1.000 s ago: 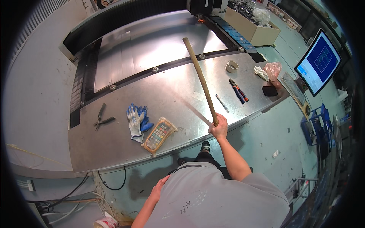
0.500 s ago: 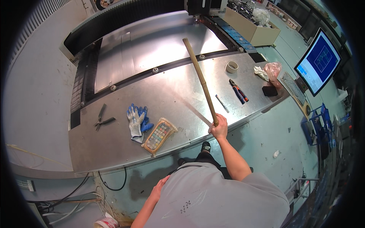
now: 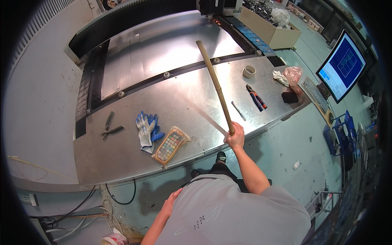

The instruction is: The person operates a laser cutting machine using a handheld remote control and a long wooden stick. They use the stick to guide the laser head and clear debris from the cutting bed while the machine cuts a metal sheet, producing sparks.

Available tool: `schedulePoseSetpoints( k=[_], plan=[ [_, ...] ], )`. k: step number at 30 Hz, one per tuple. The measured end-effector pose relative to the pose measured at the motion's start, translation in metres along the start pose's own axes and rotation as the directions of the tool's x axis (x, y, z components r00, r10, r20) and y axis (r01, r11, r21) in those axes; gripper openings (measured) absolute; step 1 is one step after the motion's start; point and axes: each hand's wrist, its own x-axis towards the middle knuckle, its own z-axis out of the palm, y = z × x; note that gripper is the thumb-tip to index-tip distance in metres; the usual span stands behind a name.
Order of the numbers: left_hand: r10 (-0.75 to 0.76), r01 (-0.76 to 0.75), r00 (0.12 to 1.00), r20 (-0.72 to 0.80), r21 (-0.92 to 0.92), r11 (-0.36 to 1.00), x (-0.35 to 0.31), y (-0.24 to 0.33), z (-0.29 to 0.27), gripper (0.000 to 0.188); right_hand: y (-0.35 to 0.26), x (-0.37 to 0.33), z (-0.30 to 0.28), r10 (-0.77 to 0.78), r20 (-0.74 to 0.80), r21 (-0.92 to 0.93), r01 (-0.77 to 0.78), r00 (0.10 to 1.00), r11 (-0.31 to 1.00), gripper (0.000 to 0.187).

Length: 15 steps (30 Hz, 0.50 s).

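my right hand (image 3: pixel 235 136) is closed around the near end of a long wooden stick (image 3: pixel 217 83), just over the front edge of the metal surface (image 3: pixel 100 159). from my fist the stick slants away and a little to the left, its far end over the bright metal sheet (image 3: pixel 157 67) beyond, and its shadow falls on the surface to its left. my left hand (image 3: pixel 173 199) is well apart from both, resting against the side of my grey shirt (image 3: pixel 232 204); i cannot tell whether its palm is closed on anything.

a beige box (image 3: pixel 267 36) stands beyond the surface to the right, heaped with dark and silvery scraps (image 3: pixel 261 11), with a clump of clear plastic (image 3: pixel 281 17) on top. what the blue rack (image 3: pixel 339 132) on the right holds is too unclear to name. a red and white tub (image 3: pixel 113 239) is cut off at the bottom left. nearer my left side, a keypad (image 3: pixel 170 145) lies inside clear wrapping, just beside blue and white gloves (image 3: pixel 146 134).
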Motion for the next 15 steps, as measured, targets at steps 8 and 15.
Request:
schedulePoseSetpoints(
  k=[8,15],
  plan=[
    [-0.039,0.039,0.999,0.004,-0.006,0.999,0.0011,0.0086,-0.0041,0.075,0.0006,-0.0001,0.0006,0.002,-0.013,0.003,-0.002,1.000,1.000,0.043],
    [-0.032,0.032,0.999,0.000,0.009,0.999,-0.0001,0.0092,-0.0025,0.075,-0.0008,0.0004,0.0003,-0.001,-0.014,0.007,0.001,1.000,1.000,0.043]
  ],
)
